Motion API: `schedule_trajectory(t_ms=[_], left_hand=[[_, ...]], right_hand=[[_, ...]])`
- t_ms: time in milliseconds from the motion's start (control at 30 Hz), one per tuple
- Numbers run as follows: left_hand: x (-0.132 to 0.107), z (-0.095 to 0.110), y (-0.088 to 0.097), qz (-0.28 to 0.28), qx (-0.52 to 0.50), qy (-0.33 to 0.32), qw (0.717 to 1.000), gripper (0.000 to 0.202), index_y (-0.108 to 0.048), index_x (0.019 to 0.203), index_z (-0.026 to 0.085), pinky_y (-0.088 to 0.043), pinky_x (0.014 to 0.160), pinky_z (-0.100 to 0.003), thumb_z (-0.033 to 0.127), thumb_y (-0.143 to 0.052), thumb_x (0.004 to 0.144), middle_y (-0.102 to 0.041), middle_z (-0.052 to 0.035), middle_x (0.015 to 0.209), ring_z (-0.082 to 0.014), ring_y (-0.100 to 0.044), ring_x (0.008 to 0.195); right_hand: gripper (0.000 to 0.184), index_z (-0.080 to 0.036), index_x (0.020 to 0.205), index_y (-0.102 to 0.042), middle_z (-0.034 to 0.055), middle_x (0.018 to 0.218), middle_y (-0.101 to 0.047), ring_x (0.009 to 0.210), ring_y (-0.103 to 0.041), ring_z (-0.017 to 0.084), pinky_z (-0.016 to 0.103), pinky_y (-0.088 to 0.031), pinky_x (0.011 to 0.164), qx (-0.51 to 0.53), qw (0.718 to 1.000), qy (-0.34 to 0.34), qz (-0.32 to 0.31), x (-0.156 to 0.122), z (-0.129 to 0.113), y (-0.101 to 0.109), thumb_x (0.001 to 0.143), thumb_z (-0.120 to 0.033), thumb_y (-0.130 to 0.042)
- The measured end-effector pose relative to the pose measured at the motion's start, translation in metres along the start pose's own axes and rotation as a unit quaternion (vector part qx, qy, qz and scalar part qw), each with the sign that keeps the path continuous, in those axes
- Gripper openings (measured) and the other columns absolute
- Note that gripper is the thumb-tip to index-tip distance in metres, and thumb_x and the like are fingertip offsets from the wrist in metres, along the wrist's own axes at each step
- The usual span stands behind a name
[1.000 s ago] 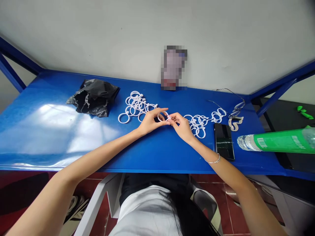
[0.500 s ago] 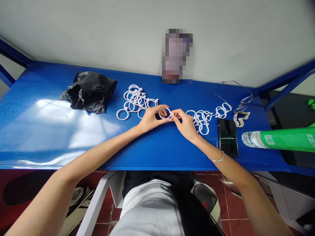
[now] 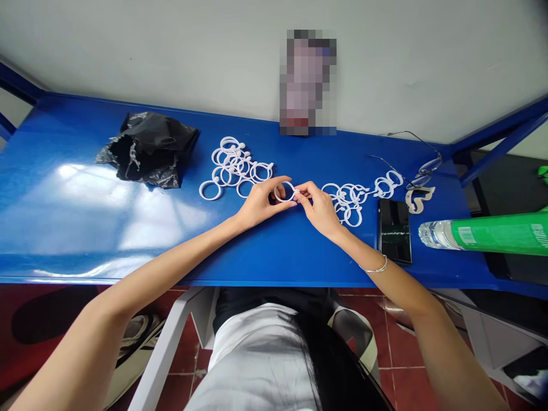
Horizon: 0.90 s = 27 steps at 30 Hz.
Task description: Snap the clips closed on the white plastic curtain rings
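Note:
Between my two hands is a white plastic ring (image 3: 275, 192) with a small fitting on its right side. My left hand (image 3: 259, 202) curls around the ring's left side, thumb below and fingers above. My right hand (image 3: 319, 210) pinches the fitting between thumb and fingertips, which partly hide it. Just beyond my left hand lies a heap of similar white rings (image 3: 231, 169), most with a small round knob. To the right of my right hand lies a second group of white rings (image 3: 353, 216), partly covered by that hand.
A crumpled black plastic bag (image 3: 160, 140) rests at the left of the blue table (image 3: 274, 257). On the right are a dark phone (image 3: 394, 231), eyeglasses (image 3: 429, 165), a small whitish curved piece (image 3: 417, 201) and a green-labelled bottle (image 3: 500, 233). A blurred-out object (image 3: 306, 85) leans against the wall.
The view has shifted slightly, so the table and the things on it sit a little higher in the picture. Both hands keep the same hold on the ring.

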<state>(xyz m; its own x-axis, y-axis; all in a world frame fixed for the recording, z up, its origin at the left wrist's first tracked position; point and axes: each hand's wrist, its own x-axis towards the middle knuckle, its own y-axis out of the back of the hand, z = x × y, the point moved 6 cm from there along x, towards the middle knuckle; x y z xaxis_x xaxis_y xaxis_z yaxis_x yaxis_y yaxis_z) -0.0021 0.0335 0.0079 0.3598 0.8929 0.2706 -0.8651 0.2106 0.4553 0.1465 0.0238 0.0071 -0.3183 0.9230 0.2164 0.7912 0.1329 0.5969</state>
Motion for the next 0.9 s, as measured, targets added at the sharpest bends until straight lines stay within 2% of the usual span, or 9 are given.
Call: schedule_trajectory(t_ms=[200,367,533,900], left_hand=[[-0.001,-0.002,0.002,-0.007,-0.014,0.027,1.0,0.06,-0.064,0.111,0.014,-0.049,0.065,-0.023,0.061,-0.069,0.074,-0.063,0.0004,0.07,-0.0115,-0.057,0.063],[-0.001,0.0,0.003,-0.006,-0.01,0.024,1.0,0.059,-0.065,0.108,0.015,-0.048,0.064,-0.023,0.062,-0.069,0.073,-0.063,0.0006,0.069,-0.0115,-0.057,0.061],[0.0,0.004,0.003,-0.016,-0.022,0.022,0.999,0.056,-0.065,0.106,0.014,-0.047,0.06,-0.022,0.06,-0.069,0.074,-0.063,0.0014,0.066,-0.0104,-0.056,0.058],[-0.003,0.01,0.004,0.004,-0.006,-0.027,1.0,0.053,-0.065,0.105,0.014,-0.048,0.062,-0.022,0.058,-0.069,0.077,-0.062,0.0012,0.067,-0.0097,-0.055,0.058]], right_hand=[[0.029,-0.024,0.094,-0.054,0.0053,0.092,-0.069,0.082,-0.066,0.021,0.033,-0.051,0.074,0.002,1.0,-0.01,-0.005,0.0,-0.001,0.0,0.097,-0.05,-0.042],[0.032,-0.024,0.092,-0.052,0.0047,0.09,-0.068,0.082,-0.066,0.021,0.033,-0.05,0.073,0.004,1.0,-0.013,-0.009,-0.002,-0.002,0.0,0.097,-0.054,-0.04],[0.029,-0.024,0.092,-0.05,0.0042,0.085,-0.068,0.08,-0.067,0.021,0.032,-0.049,0.07,0.009,1.0,-0.01,-0.013,-0.003,-0.003,-0.001,0.098,-0.05,-0.039],[0.025,-0.024,0.09,-0.049,0.0023,0.078,-0.066,0.073,-0.066,0.019,0.031,-0.048,0.068,0.026,1.0,-0.009,-0.013,-0.004,-0.004,-0.002,0.098,-0.046,-0.04]])
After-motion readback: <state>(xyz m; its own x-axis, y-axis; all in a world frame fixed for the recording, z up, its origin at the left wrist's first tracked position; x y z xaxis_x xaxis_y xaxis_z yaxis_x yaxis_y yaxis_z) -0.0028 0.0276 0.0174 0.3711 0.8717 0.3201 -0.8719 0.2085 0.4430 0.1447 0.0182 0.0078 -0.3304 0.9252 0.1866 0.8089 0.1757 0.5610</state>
